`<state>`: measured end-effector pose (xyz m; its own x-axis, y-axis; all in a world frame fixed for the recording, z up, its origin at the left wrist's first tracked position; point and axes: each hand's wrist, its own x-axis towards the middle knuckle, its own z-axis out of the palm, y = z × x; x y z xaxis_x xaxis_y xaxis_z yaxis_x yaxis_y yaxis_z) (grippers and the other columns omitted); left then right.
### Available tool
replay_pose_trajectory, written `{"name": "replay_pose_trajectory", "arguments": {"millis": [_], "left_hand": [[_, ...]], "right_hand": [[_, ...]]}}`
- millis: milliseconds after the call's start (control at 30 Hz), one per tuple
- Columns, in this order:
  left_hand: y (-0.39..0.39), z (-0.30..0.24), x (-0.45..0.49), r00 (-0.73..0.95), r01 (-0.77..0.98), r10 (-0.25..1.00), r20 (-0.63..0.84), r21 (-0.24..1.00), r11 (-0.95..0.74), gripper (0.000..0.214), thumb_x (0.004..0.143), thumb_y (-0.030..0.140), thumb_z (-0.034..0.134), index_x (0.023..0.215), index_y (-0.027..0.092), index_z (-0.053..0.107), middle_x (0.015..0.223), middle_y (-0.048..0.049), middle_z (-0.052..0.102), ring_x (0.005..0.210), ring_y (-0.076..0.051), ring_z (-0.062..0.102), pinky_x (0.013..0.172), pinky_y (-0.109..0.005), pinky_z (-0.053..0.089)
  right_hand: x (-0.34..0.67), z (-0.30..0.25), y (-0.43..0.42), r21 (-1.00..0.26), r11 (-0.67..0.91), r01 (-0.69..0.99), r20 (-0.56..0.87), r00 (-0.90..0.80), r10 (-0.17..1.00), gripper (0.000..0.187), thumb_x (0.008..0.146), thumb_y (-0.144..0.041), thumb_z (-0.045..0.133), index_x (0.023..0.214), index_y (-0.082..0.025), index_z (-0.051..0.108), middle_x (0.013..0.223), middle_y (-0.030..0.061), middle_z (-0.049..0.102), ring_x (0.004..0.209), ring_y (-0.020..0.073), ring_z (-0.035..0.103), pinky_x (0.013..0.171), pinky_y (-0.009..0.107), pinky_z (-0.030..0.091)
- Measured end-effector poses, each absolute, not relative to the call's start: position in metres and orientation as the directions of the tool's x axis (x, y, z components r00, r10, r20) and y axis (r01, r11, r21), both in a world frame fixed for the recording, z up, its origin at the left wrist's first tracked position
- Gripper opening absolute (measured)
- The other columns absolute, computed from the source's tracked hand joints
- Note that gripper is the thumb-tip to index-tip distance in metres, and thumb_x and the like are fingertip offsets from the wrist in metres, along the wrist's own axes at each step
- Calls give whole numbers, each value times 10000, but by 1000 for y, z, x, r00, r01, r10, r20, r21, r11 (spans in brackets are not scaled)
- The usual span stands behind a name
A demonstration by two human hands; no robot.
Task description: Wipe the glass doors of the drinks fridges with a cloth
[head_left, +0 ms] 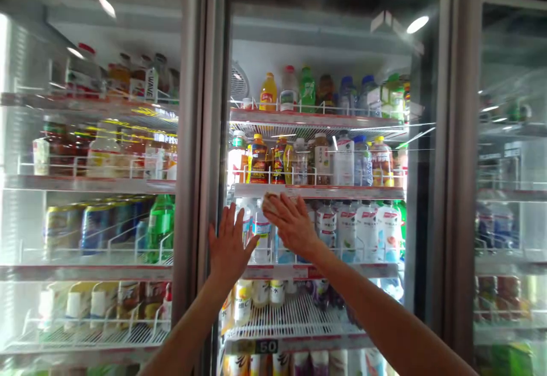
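Note:
My left hand (228,248) lies flat with fingers spread against the left side of the glass door (325,34), by its metal frame (209,137). Slightly higher and to the right, my right hand (294,225) presses a crumpled, light brownish cloth (270,198) to the glass. Only the edge of the cloth shows past my fingertips; the rest is hidden under the hand. Behind the glass, level with both hands, stand rows of bottles (327,222) on a shelf.
The door belongs to a tall drinks cooler. Shelves above hold colourful bottles (268,91); cans (243,302) stand on a lower shelf. A left door (98,176) and a right door (508,165) flank it, with more drinks inside. Ceiling lights reflect in the glass.

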<state>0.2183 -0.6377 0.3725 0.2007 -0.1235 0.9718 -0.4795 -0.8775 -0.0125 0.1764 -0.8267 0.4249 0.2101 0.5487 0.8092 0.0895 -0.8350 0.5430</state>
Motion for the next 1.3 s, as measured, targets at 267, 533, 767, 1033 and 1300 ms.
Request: {"name": "replay_pose_trajectory", "arguments": {"millis": [267, 533, 767, 1033, 1300], "left_hand": [[-635, 333, 210, 262, -473, -187, 947, -43, -880, 599, 878, 365, 450, 1415, 167, 273, 1485, -154, 267, 1387, -284, 207, 1110, -547, 135], [-639, 259, 194, 254, -503, -288, 923, -128, -855, 536, 879, 348, 444, 1362, 131, 365, 1436, -155, 368, 1395, -264, 178, 1127, -520, 122], [-629, 212, 182, 373, -467, -317, 872, -119, -876, 515, 877, 365, 440, 1342, 148, 402, 1419, -151, 398, 1387, -263, 215, 1117, -513, 155], [-621, 185, 166, 500, -423, -348, 793, -127, -897, 560, 845, 438, 468, 1338, 176, 427, 1438, -124, 373, 1371, -255, 262, 1125, -499, 132], [-675, 196, 140, 520, -402, -390, 760, -185, -897, 617, 831, 408, 481, 1390, 197, 328, 1478, -111, 306, 1396, -253, 191, 1119, -520, 143]], "right_hand": [[162, 420, -924, 72, -995, -63, 993, -86, 78, 444, 877, -226, 413, 1317, -242, 468, 1512, 90, 220, 1366, 298, 247, 1060, 565, 222], [139, 254, -874, 456, -874, 168, 830, 273, 486, 490, 872, -183, 419, 1348, -300, 418, 1528, -18, 184, 1403, 219, 156, 1147, 472, 74], [163, 321, -851, 344, -933, 106, 903, 234, 360, 501, 861, -205, 454, 1355, -280, 419, 1522, 27, 208, 1410, 247, 112, 1138, 503, 51], [129, 216, -869, 691, -617, 376, 518, 338, 786, 470, 841, -82, 403, 1244, -285, 533, 1424, -55, 410, 1379, 152, 205, 1161, 441, 39], [119, 255, -946, 428, -895, 124, 832, 334, 444, 433, 860, -210, 461, 1286, -267, 505, 1455, 59, 363, 1401, 235, 157, 1123, 518, 76]]}}
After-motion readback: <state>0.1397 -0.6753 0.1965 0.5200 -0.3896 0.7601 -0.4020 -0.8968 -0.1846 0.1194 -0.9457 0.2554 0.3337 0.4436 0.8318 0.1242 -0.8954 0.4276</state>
